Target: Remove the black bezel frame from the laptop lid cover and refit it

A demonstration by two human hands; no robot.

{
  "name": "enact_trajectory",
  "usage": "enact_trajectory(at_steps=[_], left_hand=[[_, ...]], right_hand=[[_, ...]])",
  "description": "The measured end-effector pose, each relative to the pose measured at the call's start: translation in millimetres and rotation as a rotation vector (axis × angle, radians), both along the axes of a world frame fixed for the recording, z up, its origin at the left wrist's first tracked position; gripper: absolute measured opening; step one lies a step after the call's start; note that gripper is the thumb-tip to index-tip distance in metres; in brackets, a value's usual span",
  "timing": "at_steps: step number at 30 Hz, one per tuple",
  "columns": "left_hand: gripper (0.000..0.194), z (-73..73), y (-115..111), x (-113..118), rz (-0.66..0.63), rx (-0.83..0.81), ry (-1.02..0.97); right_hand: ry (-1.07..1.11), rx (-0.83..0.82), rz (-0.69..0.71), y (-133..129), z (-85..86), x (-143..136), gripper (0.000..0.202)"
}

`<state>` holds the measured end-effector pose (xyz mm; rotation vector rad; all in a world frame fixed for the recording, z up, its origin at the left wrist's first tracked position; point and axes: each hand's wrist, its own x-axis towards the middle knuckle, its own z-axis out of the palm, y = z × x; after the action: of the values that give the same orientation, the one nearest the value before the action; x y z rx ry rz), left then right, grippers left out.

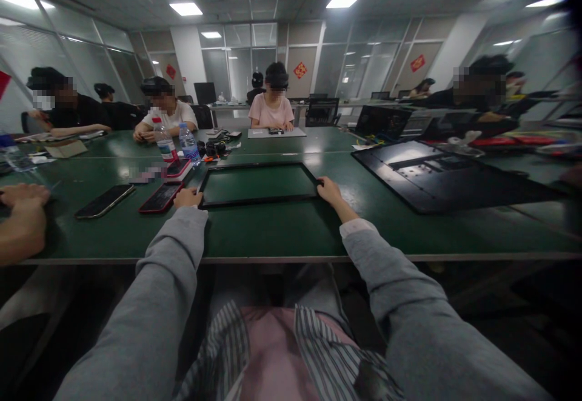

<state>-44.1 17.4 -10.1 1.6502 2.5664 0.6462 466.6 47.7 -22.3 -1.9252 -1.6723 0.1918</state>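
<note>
A thin black rectangular frame, open in the middle, lies on or just over the green table in front of me; I cannot tell whether it touches all round. My left hand grips its left side near the front corner, fingers closed on the edge. On the opposite short side, my right hand is closed around the right edge. Green tabletop shows through the opening. Just left of my left hand lies a red-edged phone. A large black panel, likely a screen's back cover, rests to the right.
A dark phone, another red phone and two bottles, one red-capped and one blue-labelled, stand or lie leftward. A neighbour's hand rests at far left. Several people sit around the table.
</note>
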Motion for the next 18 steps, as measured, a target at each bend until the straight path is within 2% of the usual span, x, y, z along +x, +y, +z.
enact_trajectory(at_steps=[13, 18], left_hand=[[0.047, 0.1, -0.9, 2.1, 0.0, -0.017, 0.018], [0.047, -2.7, 3.2, -0.2, -0.001, -0.023, 0.025]], right_hand=[[-0.016, 0.025, -0.001, -1.7, 0.7, -1.9, 0.05], [-0.093, 0.038, -0.057, -1.2, -2.3, -0.2, 0.048]])
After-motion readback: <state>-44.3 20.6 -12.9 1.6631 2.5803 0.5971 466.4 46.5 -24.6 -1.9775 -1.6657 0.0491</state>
